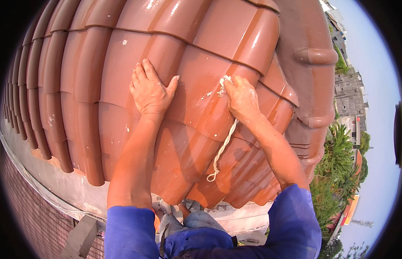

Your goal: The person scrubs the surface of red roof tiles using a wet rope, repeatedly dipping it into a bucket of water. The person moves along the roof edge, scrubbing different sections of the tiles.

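Observation:
My left hand (151,88) rests flat with spread fingers on a rounded ridge of the glazed reddish-brown roof tiles (201,74). To its right, my right hand (243,98) is closed, with its fingertips pressed near a tile's upper end. A twisted off-white cord (227,142) hangs from beneath this fist and ends in a small knotted loop. Whatever the cord joins inside the fist is hidden. Crumbly white residue (224,84) clings to the tile at my right fingertips, and smaller white flecks lie just to the left.
Rounded ridge tiles (319,87) run down the right side. Below the tile ends is a pale concrete ledge (217,215), where my feet are. A lower tiled roof (29,200) and a concrete beam (79,236) lie at lower left. Trees (338,155) and buildings stand beyond the right edge.

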`<state>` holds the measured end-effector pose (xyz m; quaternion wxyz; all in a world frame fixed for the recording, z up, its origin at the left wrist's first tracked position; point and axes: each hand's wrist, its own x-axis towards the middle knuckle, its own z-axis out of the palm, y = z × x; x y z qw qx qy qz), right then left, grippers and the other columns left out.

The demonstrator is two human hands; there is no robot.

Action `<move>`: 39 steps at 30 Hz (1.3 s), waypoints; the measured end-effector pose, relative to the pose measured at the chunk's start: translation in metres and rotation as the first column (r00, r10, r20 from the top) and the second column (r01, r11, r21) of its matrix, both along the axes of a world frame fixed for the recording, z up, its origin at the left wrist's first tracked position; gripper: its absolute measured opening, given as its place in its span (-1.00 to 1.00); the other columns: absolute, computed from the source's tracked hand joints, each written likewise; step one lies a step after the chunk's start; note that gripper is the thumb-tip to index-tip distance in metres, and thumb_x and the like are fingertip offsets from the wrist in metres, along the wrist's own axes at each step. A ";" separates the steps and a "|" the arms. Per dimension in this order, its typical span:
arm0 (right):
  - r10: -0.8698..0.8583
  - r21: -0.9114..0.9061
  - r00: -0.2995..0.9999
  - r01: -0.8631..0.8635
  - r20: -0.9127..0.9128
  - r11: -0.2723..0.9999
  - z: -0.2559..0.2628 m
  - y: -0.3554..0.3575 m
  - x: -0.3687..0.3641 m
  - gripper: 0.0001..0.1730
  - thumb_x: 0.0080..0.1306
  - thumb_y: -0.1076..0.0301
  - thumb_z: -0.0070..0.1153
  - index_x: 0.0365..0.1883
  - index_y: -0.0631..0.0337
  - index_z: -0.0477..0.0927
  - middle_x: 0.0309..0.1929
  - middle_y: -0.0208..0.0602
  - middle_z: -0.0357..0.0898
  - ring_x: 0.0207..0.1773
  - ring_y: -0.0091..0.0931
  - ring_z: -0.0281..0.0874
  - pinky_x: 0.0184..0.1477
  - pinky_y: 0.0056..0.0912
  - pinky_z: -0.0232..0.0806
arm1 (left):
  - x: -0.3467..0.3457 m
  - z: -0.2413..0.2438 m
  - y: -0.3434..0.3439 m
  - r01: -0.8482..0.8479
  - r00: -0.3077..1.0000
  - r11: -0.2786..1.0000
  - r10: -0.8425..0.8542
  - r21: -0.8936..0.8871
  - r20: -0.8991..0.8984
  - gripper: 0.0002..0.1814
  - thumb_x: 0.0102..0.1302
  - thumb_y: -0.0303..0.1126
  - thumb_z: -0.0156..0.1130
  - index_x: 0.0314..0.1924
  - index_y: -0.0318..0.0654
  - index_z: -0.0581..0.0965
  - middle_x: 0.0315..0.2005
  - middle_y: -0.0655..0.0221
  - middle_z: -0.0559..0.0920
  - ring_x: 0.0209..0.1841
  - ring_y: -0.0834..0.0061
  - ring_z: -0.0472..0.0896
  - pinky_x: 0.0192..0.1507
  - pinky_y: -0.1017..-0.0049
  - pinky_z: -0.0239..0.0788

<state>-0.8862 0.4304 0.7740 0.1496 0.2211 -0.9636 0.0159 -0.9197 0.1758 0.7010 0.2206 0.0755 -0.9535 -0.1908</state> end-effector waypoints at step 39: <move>-0.156 0.381 0.985 0.118 0.070 0.917 0.004 -0.038 -0.043 -0.82 0.24 0.41 0.21 -0.18 0.01 0.70 -0.14 -0.37 0.64 0.07 -0.32 0.59 0.09 -0.10 0.31 | 0.000 -0.009 -0.002 0.039 0.997 0.998 -0.036 0.039 -0.068 0.11 0.19 0.29 0.42 0.48 -0.37 0.24 0.35 0.02 0.41 0.38 0.07 0.38 0.30 0.09 0.28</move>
